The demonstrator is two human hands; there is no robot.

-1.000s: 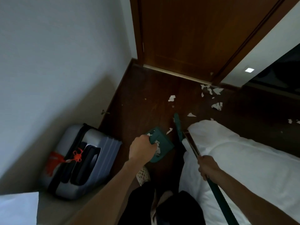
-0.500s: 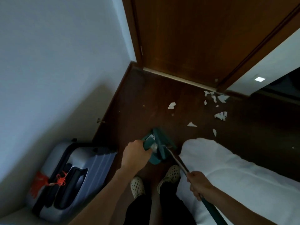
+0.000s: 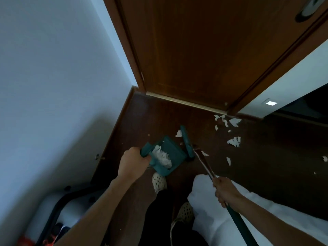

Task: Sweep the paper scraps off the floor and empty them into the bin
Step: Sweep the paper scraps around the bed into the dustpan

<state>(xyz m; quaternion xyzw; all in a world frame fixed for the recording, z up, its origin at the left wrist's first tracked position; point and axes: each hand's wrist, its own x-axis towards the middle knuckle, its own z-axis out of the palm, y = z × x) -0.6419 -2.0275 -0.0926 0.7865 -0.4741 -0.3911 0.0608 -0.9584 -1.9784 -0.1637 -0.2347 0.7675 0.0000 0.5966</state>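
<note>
Bare forearms, no sleeves; dark trousers (image 3: 159, 206); pale perforated clog shoes (image 3: 159, 181) on both feet

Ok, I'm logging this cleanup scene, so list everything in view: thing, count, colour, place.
dustpan: one, teal, held low near the feet.
scraps in dustpan: small pile, white.
broom: one, teal head on floor right of dustpan, long handle.
floor scraps: several, white, on dark wood floor near door.
door: one, brown wood, ahead.
wall: white, left.
suitcase: one, grey, bottom left.
bedding: white, bottom right.
shoes: two, pale perforated.
left hand: grips dustpan handle.
right hand: grips broom handle.
</note>
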